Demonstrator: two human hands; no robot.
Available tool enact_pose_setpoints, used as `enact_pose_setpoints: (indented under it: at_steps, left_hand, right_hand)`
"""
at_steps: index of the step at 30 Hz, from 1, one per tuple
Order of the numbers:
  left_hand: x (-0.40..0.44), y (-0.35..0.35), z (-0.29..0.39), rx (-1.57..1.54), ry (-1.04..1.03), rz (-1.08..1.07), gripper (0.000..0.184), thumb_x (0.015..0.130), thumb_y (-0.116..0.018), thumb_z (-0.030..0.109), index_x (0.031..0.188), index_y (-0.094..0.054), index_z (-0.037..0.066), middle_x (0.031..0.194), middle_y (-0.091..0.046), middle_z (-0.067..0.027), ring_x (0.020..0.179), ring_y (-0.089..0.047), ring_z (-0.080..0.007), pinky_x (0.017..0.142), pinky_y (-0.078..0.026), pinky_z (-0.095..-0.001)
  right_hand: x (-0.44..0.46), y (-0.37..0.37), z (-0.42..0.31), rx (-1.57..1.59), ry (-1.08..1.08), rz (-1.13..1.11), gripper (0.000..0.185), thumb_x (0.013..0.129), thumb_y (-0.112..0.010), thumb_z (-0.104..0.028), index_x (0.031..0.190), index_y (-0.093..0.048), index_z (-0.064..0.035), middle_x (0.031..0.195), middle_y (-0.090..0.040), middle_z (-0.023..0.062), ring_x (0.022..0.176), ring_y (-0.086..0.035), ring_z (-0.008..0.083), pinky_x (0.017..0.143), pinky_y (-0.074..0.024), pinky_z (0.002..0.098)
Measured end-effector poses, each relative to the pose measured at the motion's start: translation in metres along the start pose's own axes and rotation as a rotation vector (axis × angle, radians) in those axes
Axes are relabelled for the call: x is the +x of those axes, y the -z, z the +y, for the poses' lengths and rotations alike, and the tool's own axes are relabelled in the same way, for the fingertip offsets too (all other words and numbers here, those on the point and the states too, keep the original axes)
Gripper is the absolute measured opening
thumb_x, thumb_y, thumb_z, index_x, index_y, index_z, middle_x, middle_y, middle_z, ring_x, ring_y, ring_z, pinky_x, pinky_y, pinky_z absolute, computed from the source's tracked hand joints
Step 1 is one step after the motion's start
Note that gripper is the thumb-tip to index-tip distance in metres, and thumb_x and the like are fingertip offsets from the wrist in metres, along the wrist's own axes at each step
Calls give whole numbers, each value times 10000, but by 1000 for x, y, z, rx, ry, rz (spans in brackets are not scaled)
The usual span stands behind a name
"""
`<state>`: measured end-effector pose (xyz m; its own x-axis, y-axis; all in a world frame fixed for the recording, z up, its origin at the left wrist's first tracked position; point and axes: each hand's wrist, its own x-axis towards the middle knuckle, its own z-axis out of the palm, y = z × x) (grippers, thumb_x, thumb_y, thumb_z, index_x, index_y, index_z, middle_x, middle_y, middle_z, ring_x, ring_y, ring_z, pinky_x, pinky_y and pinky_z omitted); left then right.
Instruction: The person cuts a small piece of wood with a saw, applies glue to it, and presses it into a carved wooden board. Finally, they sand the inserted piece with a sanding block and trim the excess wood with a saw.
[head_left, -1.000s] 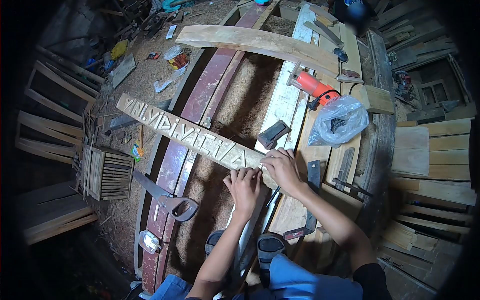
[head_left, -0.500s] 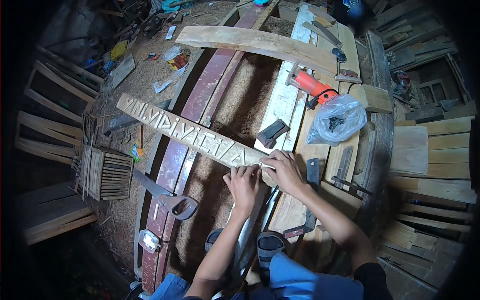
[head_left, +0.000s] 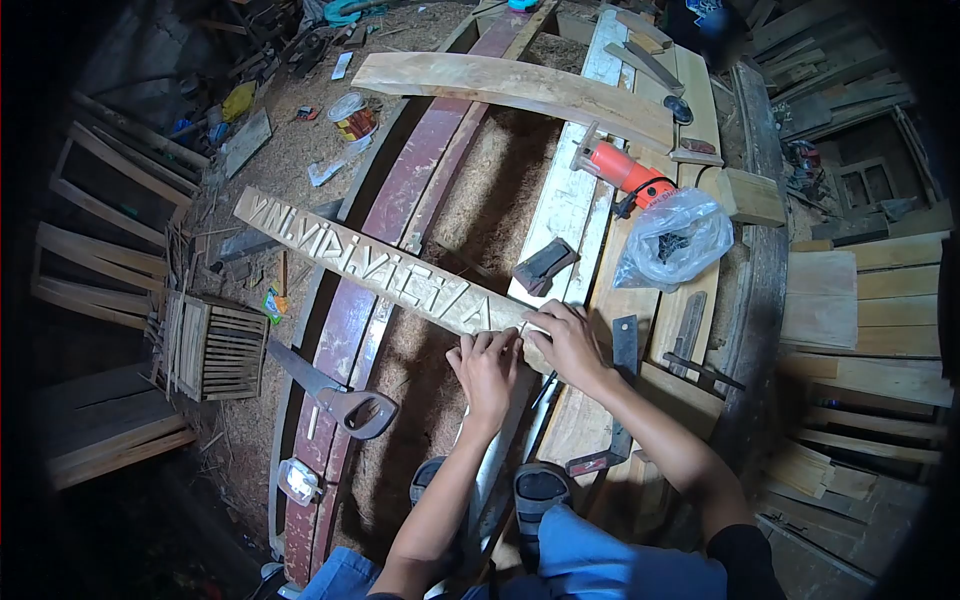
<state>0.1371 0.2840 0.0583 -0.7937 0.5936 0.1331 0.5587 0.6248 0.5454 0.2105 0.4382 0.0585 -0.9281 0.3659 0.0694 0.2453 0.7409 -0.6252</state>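
A long wooden board (head_left: 350, 258) carries raised, stick-like letters and lies slantwise across the beams. At its right end my left hand (head_left: 486, 372) rests along the near edge, fingers curled and closed. My right hand (head_left: 570, 348) is bent over that same end, its fingertips close to those of my left. Whatever sits between the fingers is too small or too hidden to make out. Just beyond my right hand lies a dark block-like tool (head_left: 546, 267). A metal square (head_left: 624, 385) lies to the right of it, partly under my forearm.
A handsaw (head_left: 345, 400) lies on the red beam (head_left: 340, 340). Further off are a red power tool (head_left: 625, 170), a clear plastic bag (head_left: 680, 240) with dark bits inside, and a curved plank (head_left: 520, 90). A can (head_left: 352, 117) stands on the sawdust-covered floor.
Almost nothing differs. The fingers of my right hand have shifted very slightly at the board's end; the board and tools stay put.
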Motion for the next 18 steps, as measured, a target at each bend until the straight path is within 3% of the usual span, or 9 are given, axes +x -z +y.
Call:
enact_pose_setpoints:
  at_steps: [18]
  left_hand:
    - [0, 2, 2, -2, 25, -16, 220, 926, -762, 244, 1113, -804, 135, 994, -730, -59, 979, -564, -265, 865, -348, -420]
  right_hand:
    - [0, -13, 6, 127, -34, 66, 291, 886, -726, -93, 1169, -726, -25, 1041, -690, 160, 1014, -662, 360, 919, -507, 457]
